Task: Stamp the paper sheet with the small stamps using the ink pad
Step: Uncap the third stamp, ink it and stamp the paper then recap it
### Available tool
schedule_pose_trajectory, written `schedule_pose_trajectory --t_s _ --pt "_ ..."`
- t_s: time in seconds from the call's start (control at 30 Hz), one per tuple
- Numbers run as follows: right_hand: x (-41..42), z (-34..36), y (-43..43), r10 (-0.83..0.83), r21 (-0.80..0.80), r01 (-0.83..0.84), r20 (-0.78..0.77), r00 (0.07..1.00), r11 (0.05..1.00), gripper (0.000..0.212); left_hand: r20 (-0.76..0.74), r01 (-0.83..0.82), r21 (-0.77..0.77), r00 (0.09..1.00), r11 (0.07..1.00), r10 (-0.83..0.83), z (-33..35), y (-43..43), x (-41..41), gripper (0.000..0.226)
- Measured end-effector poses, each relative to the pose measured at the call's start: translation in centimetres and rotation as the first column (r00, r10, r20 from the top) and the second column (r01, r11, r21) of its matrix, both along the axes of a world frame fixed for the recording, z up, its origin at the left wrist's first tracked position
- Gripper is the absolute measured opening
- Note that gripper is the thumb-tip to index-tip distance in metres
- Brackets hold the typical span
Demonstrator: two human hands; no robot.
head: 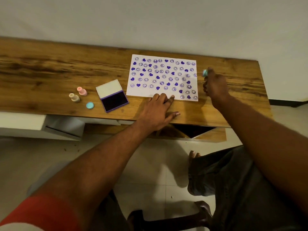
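Dozens of purple hearts and smiley faces cover the white paper sheet (162,75). The left hand (155,112) lies flat, fingertips on its near edge; the right hand (215,85) pinches a pale-blue stamp (205,73) just right of it.

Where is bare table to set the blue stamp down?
Bare table: the long stretch left of the pink stamp, and the strip right of the paper past the right hand. Crowded around the ink pad and cap.

Wooden table (50,64) spans mid-frame and bears a stamp-covered paper sheet (162,77) right of centre, an open ink pad (113,97) beside its lower-left corner, and further left a pink stamp (82,91), beige stamp (74,97) and teal disc (90,105).
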State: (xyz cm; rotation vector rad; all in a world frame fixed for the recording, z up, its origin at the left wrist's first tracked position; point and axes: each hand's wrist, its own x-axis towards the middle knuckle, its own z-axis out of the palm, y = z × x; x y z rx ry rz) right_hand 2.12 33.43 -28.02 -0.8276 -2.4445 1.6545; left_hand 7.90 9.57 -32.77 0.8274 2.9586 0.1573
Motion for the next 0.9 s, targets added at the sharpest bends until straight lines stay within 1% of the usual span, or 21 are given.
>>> schedule_pose_trajectory --t_s 0.03,0.07,0.1,0.17,0.27,0.4,0.47,0.5,0.57,0.63,0.7,0.83,0.9 --pt "-0.2 0.2 0.8 -0.094 -0.172 0.094 0.006 0.996 0.981 0.048 0.010 -0.001 0.004 1.000 1.000 0.001 0.1 0.0 0.0 0.080" --pt "-0.2 0.2 1.3 -0.135 -0.248 0.135 0.016 0.991 0.959 0.049 0.015 0.000 0.003 1.000 1.000 0.000 0.2 0.1 -0.1 0.080" --pt "0.0 0.1 1.5 -0.139 -0.269 0.142 0.027 0.990 0.953 0.050 0.016 0.002 0.001 1.000 1.000 -0.002 0.3 0.1 -0.1 0.079" --pt "0.2 -0.3 1.5 -0.122 -0.231 0.127 0.036 0.992 0.965 0.051 0.016 0.000 0.004 1.000 1.000 -0.001 0.3 0.1 -0.2 0.079" --pt "0.4 -1.0 0.7 -0.093 -0.156 0.092 0.003 0.996 0.983 0.048 0.027 -0.005 0.031 1.000 1.000 0.004 0.2 0.0 -0.3 0.078" --pt "0.3 -1.0 -0.3 -0.014 -0.082 0.010 -0.045 0.999 0.997 0.030 0.023 -0.018 0.093 1.000 0.996 0.016 0.2 -0.3 -0.7 0.078" --pt "0.1 -0.8 -0.9 0.025 -0.080 -0.027 -0.031 0.999 0.996 0.024 -0.001 -0.022 0.124 1.000 0.992 0.022 0.2 -0.9 -0.8 0.078" --pt "0.0 -0.6 -1.4 0.033 -0.076 -0.033 -0.012 0.999 0.997 0.026 -0.017 -0.025 0.139 0.999 0.990 0.028 0.3 -1.4 -0.7 0.077" --pt "-0.2 -0.4 -2.8 0.057 -0.001 -0.057 0.011 0.998 0.998 0.035 -0.035 -0.044 0.167 0.998 0.985 0.051 0.4 -2.6 -0.6 0.076" --pt "-0.4 -0.4 -4.6 0.094 0.105 -0.092 -0.018 0.995 0.990 0.043 -0.031 -0.073 0.194 0.996 0.978 0.080 0.5 -4.2 -0.7 0.076" --pt "-0.5 -0.2 -6.8 0.139 0.177 -0.126 -0.065 0.988 0.976 0.042 -0.040 -0.116 0.219 0.991 0.969 0.128 0.8 -6.2 -0.5 0.075" --pt "-0.2 0.3 -11.5 0.259 0.162 -0.240 -0.105 0.960 0.957 0.035 -0.058 -0.224 0.291 0.966 0.930 0.251 1.3 -10.8 0.5 0.071" --pt "0.2 0.3 -13.8 0.341 0.184 -0.317 -0.115 0.933 0.930 0.035 -0.062 -0.268 0.322 0.951 0.908 0.303 1.6 -13.0 1.1 0.068"
